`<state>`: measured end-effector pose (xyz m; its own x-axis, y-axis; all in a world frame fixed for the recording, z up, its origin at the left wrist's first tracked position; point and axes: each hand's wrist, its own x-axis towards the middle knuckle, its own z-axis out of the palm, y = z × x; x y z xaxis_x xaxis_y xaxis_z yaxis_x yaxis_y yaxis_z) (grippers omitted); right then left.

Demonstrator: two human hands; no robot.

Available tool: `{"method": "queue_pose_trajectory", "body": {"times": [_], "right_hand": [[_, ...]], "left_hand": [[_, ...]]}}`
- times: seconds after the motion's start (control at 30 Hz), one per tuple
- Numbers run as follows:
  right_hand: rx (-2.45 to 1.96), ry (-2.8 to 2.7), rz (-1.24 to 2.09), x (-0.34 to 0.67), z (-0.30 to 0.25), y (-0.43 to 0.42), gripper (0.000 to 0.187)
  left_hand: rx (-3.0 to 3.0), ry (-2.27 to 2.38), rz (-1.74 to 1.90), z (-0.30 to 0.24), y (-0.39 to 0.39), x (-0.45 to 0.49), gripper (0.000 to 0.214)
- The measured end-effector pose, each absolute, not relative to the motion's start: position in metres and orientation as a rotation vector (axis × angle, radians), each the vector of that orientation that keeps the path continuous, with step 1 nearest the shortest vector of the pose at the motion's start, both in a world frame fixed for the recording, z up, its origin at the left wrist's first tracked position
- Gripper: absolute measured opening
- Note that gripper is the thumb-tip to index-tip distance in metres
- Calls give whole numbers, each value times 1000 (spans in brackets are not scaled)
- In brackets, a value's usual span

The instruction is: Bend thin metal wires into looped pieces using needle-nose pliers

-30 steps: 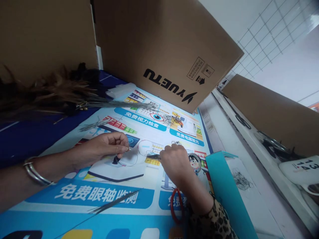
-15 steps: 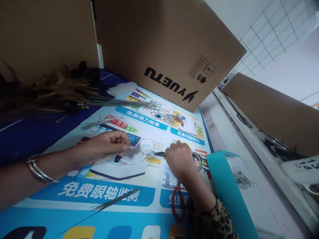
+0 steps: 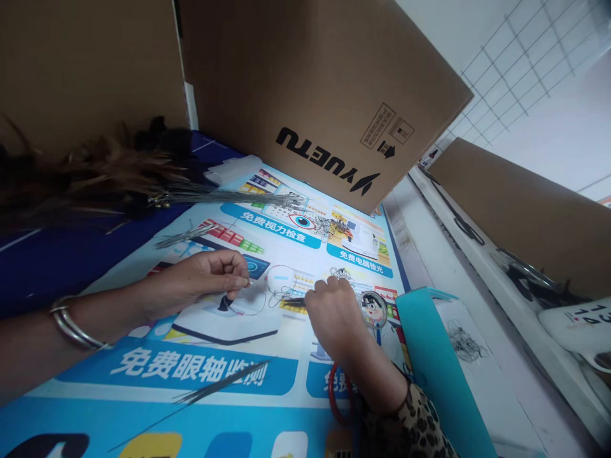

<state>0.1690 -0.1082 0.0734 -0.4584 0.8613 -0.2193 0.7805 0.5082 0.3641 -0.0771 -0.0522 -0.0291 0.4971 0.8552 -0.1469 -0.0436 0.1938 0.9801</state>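
Note:
My left hand (image 3: 217, 275) is closed in a pinch on a small end of thin wire, with metal bangles on its wrist. The thin wire (image 3: 274, 297) bends into loose loops between my two hands. Wrapped in a fist, my right hand (image 3: 334, 312) grips pliers (image 3: 294, 302); only their dark, pointed jaws show, pointing left at the looped wire. The fingers hide the rest of the tool. Whether the jaws clasp the wire, I cannot tell. Below my right forearm lies a red-handled tool (image 3: 338, 397), partly covered.
Wire bundles lie in front (image 3: 224, 381) and at the back (image 3: 238, 197). Tangled wire (image 3: 340, 273) and a round clear-centred ring (image 3: 373, 310) sit near my right hand. Brown feathers (image 3: 109, 165) lie left. A cardboard box (image 3: 310, 83) stands behind; a teal box (image 3: 439, 362) is right.
My right hand and the pliers have moved slightly left and down, so the jaws reach further into the wire loops. The left hand has stayed in place.

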Motion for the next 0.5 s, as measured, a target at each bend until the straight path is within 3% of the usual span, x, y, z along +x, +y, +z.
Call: {"method": "queue_pose_trajectory", "body": {"times": [0.5], "right_hand": [[1386, 2392, 308, 188, 86, -105, 18]], "left_hand": [[1201, 832, 755, -29, -54, -77, 15]]}}
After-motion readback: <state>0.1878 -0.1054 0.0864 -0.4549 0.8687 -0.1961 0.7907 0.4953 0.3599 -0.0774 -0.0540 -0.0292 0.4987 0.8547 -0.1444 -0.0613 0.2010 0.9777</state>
